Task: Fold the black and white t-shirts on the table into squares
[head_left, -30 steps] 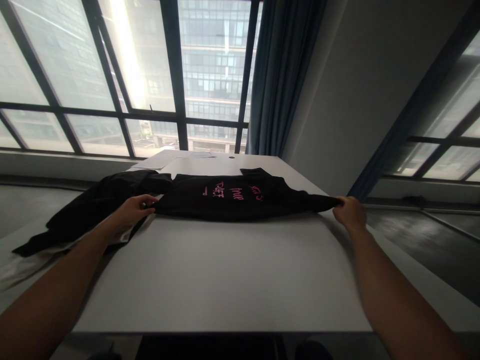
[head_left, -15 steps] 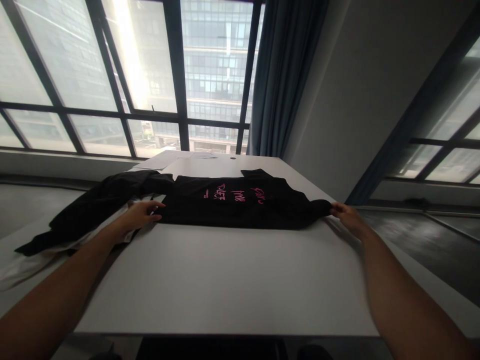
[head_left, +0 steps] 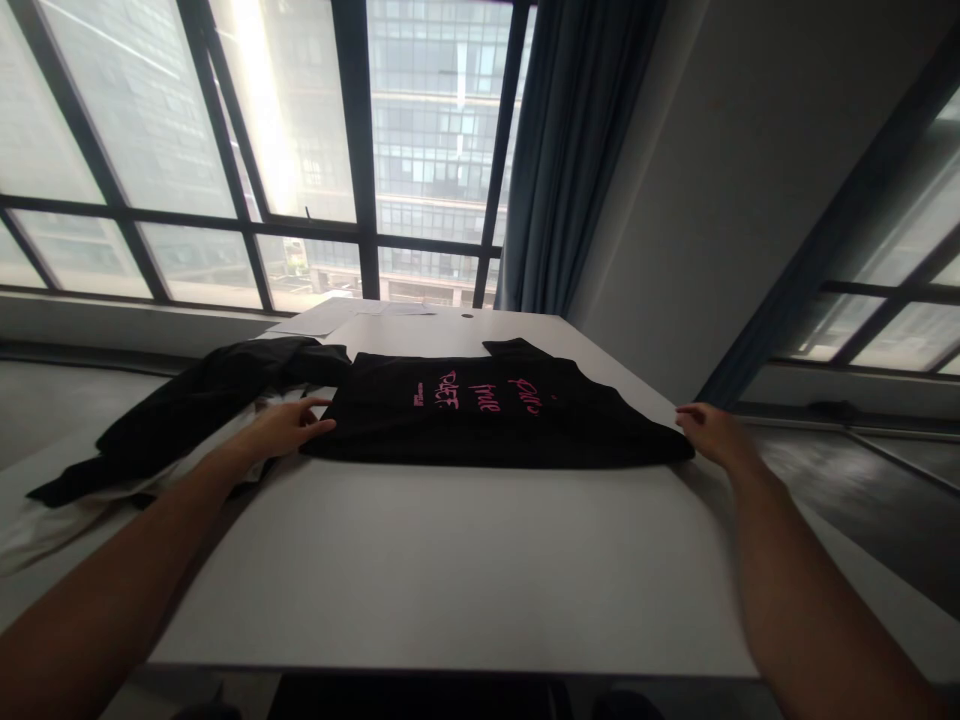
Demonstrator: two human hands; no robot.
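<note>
Black shirt (head_left: 480, 435) lies, I see, between my left hand (head_left: 289, 428), half-open at its left end, and right hand (head_left: 709, 432), loosely parted by its right; both empty.

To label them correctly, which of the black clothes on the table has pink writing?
The shirt spread between the left hand and the right hand; the crumpled clothes left of it show none.

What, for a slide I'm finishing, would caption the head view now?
Left hand and right hand flank a black shirt with pink lettering on a white table.
</note>
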